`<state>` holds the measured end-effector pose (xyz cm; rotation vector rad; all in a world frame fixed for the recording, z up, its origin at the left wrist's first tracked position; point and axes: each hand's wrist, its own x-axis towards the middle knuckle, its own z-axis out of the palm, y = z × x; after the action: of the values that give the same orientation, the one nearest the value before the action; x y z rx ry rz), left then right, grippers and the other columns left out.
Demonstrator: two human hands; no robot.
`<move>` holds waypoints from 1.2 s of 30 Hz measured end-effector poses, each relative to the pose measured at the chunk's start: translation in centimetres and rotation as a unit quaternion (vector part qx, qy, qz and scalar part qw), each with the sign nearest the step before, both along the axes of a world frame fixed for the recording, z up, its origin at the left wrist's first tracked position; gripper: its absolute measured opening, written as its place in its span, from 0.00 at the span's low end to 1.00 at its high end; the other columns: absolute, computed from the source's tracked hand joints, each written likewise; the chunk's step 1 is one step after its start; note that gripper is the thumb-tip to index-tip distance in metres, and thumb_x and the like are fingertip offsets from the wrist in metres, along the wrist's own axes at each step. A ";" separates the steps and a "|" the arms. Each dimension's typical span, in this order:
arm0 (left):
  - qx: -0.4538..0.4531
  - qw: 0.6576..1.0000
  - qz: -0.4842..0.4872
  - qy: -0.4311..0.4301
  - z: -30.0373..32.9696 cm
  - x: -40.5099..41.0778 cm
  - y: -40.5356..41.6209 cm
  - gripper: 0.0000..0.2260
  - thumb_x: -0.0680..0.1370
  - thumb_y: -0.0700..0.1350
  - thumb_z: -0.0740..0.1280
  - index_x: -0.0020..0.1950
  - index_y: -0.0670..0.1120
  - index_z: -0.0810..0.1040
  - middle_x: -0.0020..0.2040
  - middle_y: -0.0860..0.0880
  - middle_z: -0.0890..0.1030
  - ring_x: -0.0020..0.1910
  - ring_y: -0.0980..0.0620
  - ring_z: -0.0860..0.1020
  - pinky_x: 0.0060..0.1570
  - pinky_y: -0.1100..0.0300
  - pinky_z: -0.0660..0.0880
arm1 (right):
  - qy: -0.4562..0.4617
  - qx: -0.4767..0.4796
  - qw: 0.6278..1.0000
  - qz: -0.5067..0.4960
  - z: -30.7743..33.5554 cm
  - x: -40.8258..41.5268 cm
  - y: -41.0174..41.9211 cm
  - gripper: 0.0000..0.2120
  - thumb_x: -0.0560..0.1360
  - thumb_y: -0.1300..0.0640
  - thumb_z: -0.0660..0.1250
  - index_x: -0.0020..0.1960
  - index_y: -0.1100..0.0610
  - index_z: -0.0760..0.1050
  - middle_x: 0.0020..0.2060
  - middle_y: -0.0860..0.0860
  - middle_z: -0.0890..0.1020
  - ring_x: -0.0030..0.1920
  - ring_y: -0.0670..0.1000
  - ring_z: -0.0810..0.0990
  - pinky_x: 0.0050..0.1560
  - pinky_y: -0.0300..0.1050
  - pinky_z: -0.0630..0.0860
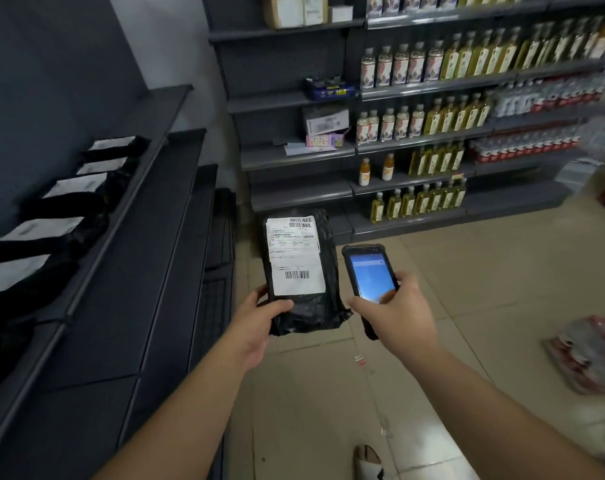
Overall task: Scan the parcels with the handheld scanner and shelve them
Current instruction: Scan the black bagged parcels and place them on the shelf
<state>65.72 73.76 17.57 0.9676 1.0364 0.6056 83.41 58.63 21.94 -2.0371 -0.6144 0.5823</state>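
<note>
Your left hand (259, 317) is clamped on the lower left corner of a parcel (303, 271), thumb across the front and fingers behind, holding it up in the air over the floor (467, 306) with its white label (295, 256) facing you. Your right hand (394, 306) is wrapped around the lower half of the scanner (370, 271), whose lit screen tilts up toward you just beside the parcel's right edge. The two hands are near each other but not touching.

The parcel is a black plastic mailer bag, wrinkled and loose at its bottom end, so it looks soft and light, with a slick skin that may slide under a one-corner pinch. It will likely sag away from your grip, which could curl the label and spoil the read. A hold further up the side, with fingers spread flat behind the label, should keep the barcodes smooth; there is one at the top edge of the label and one lower down.

On the dark shelf (128, 216) to your left, other black parcels (62, 202) stand in a row against its back, labels up, running toward the near end; this one probably belongs among them once scanned
</note>
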 end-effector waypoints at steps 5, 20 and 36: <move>-0.006 1.000 0.027 0.012 0.6 6.1 5.5 0.26 0.78 0.34 0.74 0.74 0.47 0.74 0.58 0.47 0.87 0.54 0.46 0.87 0.51 0.51 0.82 | 0.008 0.011 0.999 0.036 1.3 7.8 6.8 0.40 0.71 0.47 0.79 0.75 0.54 0.63 0.43 0.50 0.79 0.41 0.48 0.81 0.39 0.48 0.79; -0.043 0.994 0.105 0.001 -0.5 15.7 26.4 0.16 0.79 0.37 0.73 0.67 0.42 0.79 0.56 0.45 0.88 0.55 0.47 0.86 0.50 0.56 0.79 | 0.022 0.025 0.996 0.078 0.0 19.9 31.3 0.40 0.70 0.49 0.80 0.75 0.54 0.64 0.43 0.50 0.79 0.43 0.49 0.82 0.45 0.51 0.81; -0.033 0.996 0.075 -0.031 1.9 26.0 56.8 0.16 0.79 0.36 0.73 0.67 0.40 0.79 0.55 0.43 0.88 0.49 0.50 0.88 0.40 0.62 0.82 | 0.013 0.026 0.999 0.043 0.6 28.9 59.0 0.44 0.69 0.45 0.81 0.77 0.55 0.63 0.44 0.49 0.79 0.45 0.47 0.80 0.45 0.49 0.78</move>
<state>91.69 130.57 19.43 0.8134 1.0739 0.7171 112.35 117.65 22.58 -1.9587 -0.6972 0.6365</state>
